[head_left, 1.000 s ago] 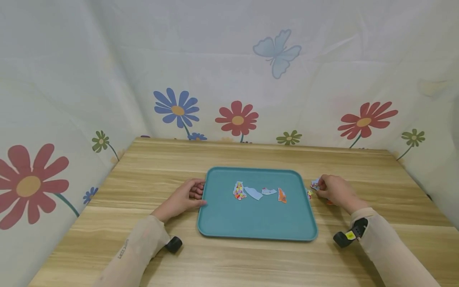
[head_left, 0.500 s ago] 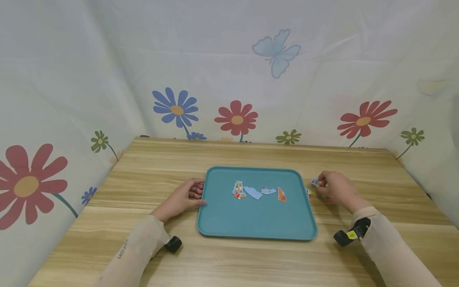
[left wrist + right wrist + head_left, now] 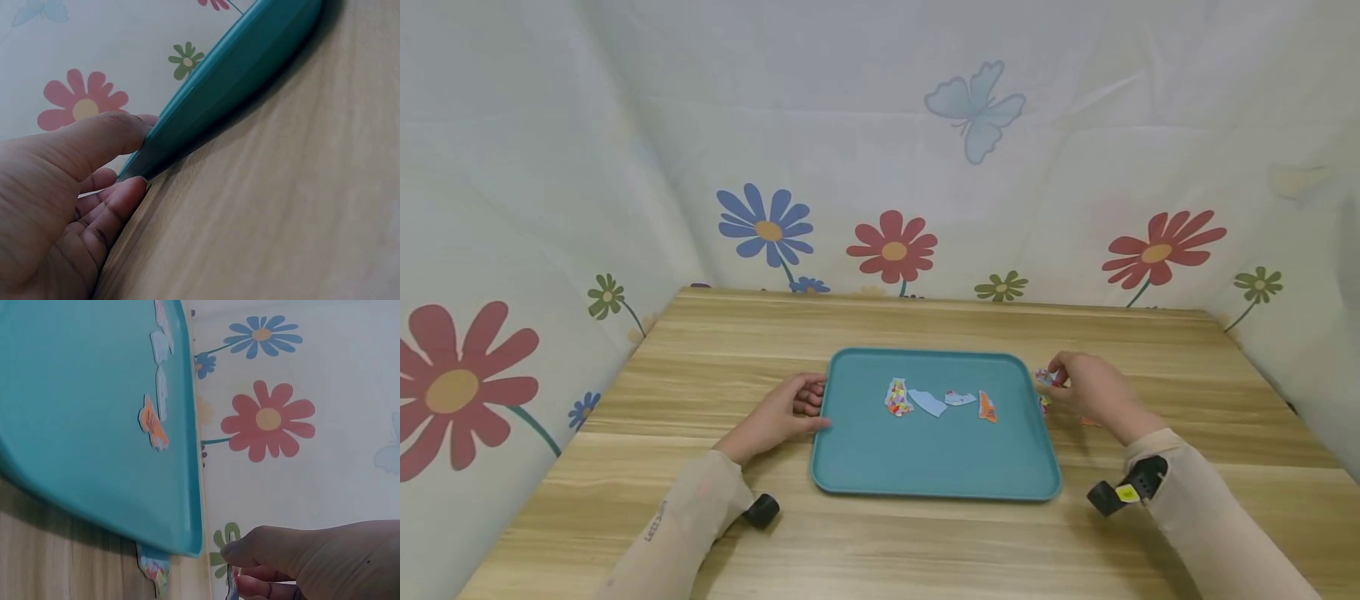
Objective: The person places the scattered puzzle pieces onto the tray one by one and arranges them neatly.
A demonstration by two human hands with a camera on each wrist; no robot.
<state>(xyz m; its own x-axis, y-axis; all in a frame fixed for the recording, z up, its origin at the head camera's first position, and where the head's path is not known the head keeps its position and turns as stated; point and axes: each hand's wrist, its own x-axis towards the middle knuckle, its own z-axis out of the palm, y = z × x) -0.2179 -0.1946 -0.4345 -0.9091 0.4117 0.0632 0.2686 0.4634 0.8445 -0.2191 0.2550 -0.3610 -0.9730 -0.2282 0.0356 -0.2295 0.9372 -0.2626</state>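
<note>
A teal tray (image 3: 925, 458) lies on the wooden table. My left hand (image 3: 778, 417) grips its left edge, thumb on the rim and fingertips against the side below. At the tray's right, my right hand (image 3: 1097, 392) pinches a small, multicoloured puzzle piece (image 3: 1045, 377) between thumb and fingers, held up near the rim. Several flat puzzle pieces lie in a row on the tray: a multicoloured one (image 3: 898, 397), a plain pale blue one (image 3: 927, 402), a light one with a red mark (image 3: 958, 398) and an orange one (image 3: 987, 407).
Beside the tray's right edge, on the table, lies a colourful puzzle piece (image 3: 154, 565). An orange piece (image 3: 1087, 421) shows partly under my right hand. A flower-printed curtain (image 3: 805, 125) stands behind the table and along its sides.
My right hand has lifted the pinched puzzle piece and moved it left, closer to the tray's right rim. My left hand stays on the tray's edge, and the pieces on the tray have not moved.
</note>
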